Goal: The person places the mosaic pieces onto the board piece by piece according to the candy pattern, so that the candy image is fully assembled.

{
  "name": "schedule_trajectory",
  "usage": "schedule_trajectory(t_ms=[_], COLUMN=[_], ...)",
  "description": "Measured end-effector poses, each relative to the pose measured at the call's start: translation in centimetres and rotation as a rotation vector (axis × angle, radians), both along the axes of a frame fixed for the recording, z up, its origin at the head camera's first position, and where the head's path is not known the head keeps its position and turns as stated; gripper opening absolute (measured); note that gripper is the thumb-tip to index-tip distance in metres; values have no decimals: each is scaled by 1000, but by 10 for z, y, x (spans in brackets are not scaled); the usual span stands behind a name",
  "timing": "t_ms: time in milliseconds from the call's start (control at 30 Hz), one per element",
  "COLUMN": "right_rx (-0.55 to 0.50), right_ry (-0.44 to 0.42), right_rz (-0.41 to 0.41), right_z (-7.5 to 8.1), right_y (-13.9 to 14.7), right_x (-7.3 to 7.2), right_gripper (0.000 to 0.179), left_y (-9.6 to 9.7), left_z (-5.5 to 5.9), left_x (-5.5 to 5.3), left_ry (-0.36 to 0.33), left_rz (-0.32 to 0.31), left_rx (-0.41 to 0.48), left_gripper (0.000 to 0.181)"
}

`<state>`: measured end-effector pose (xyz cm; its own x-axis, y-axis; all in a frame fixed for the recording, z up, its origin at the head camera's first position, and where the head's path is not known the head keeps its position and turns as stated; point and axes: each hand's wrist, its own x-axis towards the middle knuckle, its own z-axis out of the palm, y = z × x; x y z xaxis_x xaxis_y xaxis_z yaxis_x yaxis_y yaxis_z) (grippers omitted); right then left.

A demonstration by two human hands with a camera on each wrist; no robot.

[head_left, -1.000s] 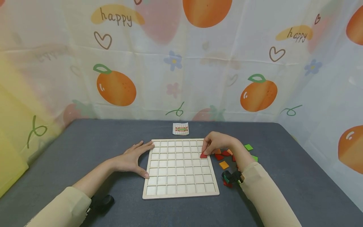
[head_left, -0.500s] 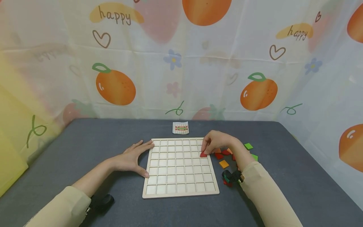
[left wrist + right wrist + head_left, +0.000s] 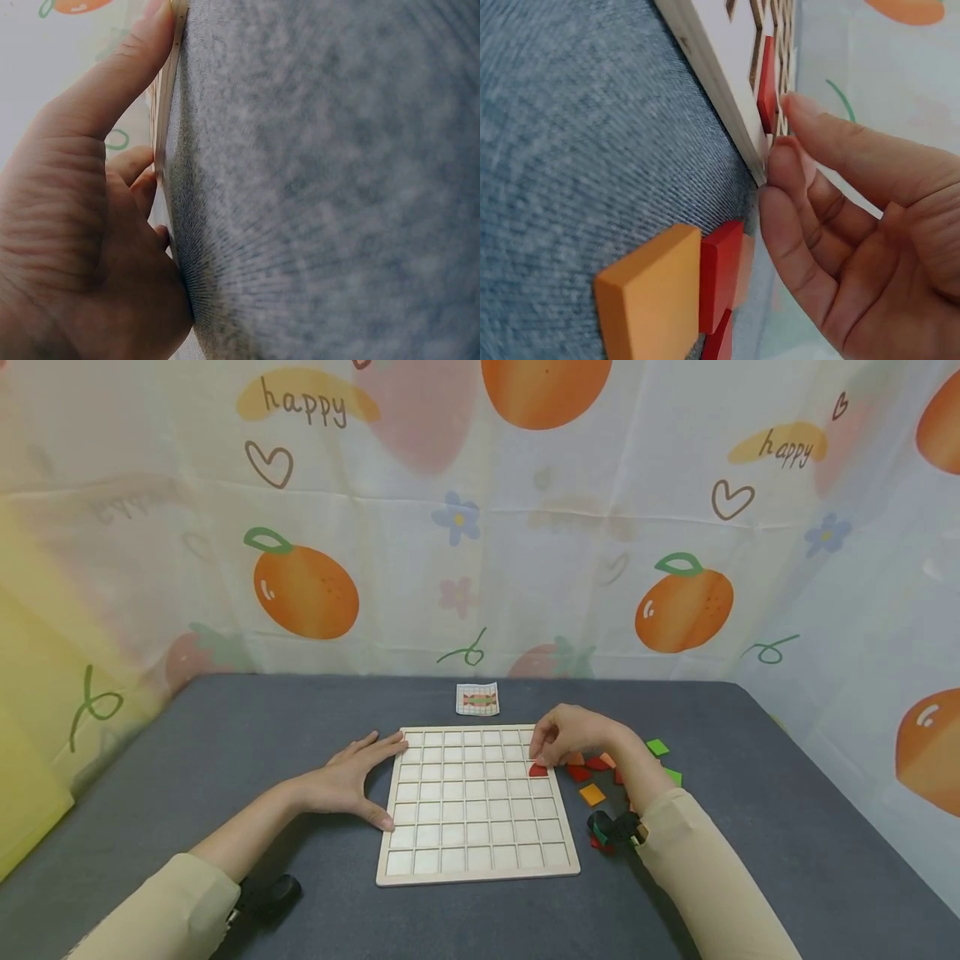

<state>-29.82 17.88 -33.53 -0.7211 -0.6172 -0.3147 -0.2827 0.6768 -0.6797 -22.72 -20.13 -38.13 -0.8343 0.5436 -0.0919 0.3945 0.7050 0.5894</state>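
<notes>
A pale wooden grid board point(image 3: 479, 878) lies on the dark table. My left hand point(image 3: 341, 781) is spread along its left edge, fingertips at the upper corner and thumb lower down. In the left wrist view, the left thumb point(image 3: 124, 79) rests on the board's edge. A red tile point(image 3: 537, 771) with a slanted side sits in a right-column cell. My right hand point(image 3: 566, 735) is just behind it, fingers loosely bent. From the right wrist, the thumb tip is right beside the red tile point(image 3: 767, 88), with the index fingertip below it; neither pinches it.
Loose tiles lie right of the board, partly under the right forearm: an orange square point(image 3: 592, 795), several red pieces and green ones such as this green tile point(image 3: 657, 747). A small printed pattern card point(image 3: 477, 699) lies behind the board. A patterned cloth point(image 3: 480, 593) hangs behind the table.
The right fingers have shifted slightly left and off the red tile, which now shows more fully in its cell. The left hand stays put on the board's edge.
</notes>
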Motion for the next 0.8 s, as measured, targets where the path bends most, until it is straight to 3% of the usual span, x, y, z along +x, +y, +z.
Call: schedule_trajectory(t_ms=[300,533,800], right_rx=[-26,-12,-38], right_ry=[48,79,33], right_rz=[-66,-70,-100], right_z=[7,7,4], right_y=[11,26,40], right_x=[1,-3,-2], right_gripper=[24,27,28], left_y=[0,-1,-1], left_z=[0,-1,-5], left_x=[0,-1,-2], left_ry=[5,18,13], left_rz=[-11,-17,-3], left_rx=[6,4,2], left_gripper=[115,115,115])
